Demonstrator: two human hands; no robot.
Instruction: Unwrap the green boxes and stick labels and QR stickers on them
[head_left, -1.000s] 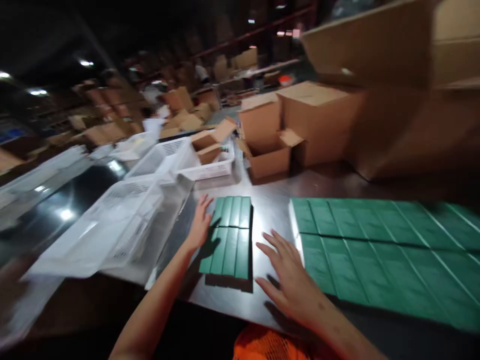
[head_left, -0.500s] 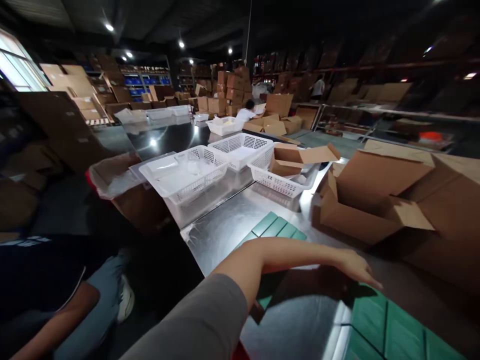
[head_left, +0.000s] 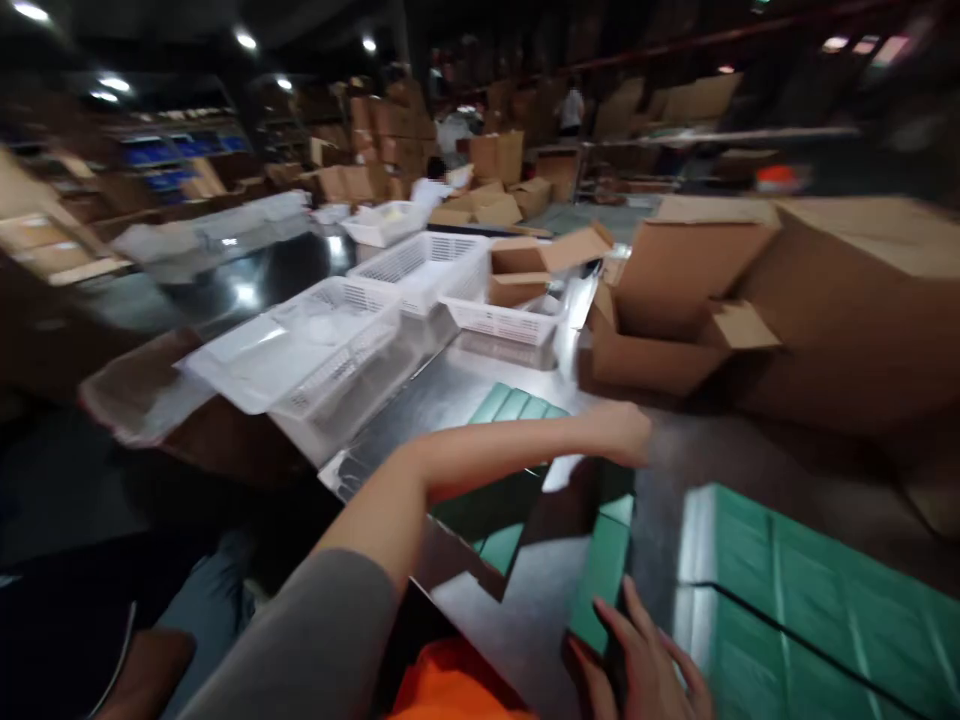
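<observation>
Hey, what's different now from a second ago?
The left hand, now blurred, has swung right, across the smaller green group. The right hand, open and empty then, now grips a green box between that group and the larger green group. The white baskets and open carton stayed put.

Metal table [head_left: 547,572], shiny, glare toward the back. Smaller set of green boxes [head_left: 517,402] lies near its left edge, partly hidden. Larger set of green boxes [head_left: 817,605] lies on the right, a dark gap splitting it, running out of frame. Single green box [head_left: 602,570] between the two sets — can't tell if it rests on the metal. Behind: open carton [head_left: 660,358], bigger carton [head_left: 862,330] just beside it, white basket [head_left: 501,322] to their left — surface there blurred.
</observation>
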